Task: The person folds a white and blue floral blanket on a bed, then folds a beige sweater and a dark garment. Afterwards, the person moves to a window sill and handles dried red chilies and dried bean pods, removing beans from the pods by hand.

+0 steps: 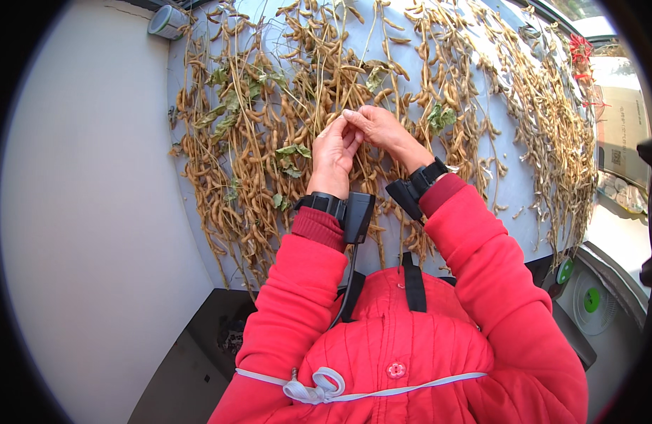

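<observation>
Dried soybean plants (251, 143) with brown pods lie in rows across a pale tabletop (368, 37). Over the middle of them, my left hand (331, 153) and my right hand (387, 130) meet at the fingertips. The left palm is partly turned up with its fingers curled. My right thumb and fingers are pinched against the left fingertips. Anything small between them is hidden by the fingers. Beneath both hands are stems and pods of the middle plants (363, 172). Each wrist wears a black strapped device (359, 217).
A white wall (98, 159) borders the table on the left. At the far left corner a tub (168, 22) lies tilted. Paler dried plants (556, 132) cover the right side. Beyond them stand a cardboard box (622, 119) and, lower, a fan (593, 302). Green withered leaves (441, 117) lie among the pods.
</observation>
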The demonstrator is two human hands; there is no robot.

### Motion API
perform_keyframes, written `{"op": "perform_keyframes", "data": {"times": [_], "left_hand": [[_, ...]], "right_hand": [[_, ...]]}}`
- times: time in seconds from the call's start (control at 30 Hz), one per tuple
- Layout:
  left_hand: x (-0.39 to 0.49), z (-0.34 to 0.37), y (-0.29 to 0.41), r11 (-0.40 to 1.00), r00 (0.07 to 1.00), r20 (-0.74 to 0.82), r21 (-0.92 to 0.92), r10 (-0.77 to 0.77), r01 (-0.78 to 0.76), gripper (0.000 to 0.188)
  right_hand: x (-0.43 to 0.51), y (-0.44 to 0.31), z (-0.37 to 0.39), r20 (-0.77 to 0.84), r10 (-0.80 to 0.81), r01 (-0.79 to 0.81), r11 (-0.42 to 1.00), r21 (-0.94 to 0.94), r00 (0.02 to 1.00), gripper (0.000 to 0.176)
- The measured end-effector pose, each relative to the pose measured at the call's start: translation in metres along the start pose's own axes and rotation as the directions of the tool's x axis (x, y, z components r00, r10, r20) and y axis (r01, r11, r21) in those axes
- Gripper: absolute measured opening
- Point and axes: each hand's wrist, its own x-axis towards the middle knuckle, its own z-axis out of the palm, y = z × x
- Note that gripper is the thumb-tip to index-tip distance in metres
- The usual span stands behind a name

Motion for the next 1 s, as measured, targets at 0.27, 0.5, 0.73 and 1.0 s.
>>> {"op": "perform_keyframes", "data": {"times": [0.27,0.5,0.73,1.0], "left_hand": [[0.002,-0.002,0.0,0.999,0.999,0.041,-0.021,-0.025,0.026,0.013],[0.0,-0.002,0.0,0.999,0.997,0.072,-0.021,-0.023,0.024,0.016],[-0.001,-0.003,0.002,0.998,0.996,0.092,0.065,-0.019,0.013,0.019],[-0.002,-0.003,0.002,0.996,0.995,0.096,0.091,0.006,-0.015,0.019]], "right_hand": [[0.011,0.019,0.002,-0.031,-0.204,0.202,0.978,-0.049,0.978,0.04],[0.007,0.008,-0.006,0.06,-0.171,0.178,0.973,-0.15,0.983,0.038],[-0.002,-0.006,-0.019,0.186,-0.134,0.173,0.962,-0.21,0.973,0.03],[-0.001,0.006,-0.01,0.036,-0.201,0.204,0.955,-0.217,0.979,0.022]]}}
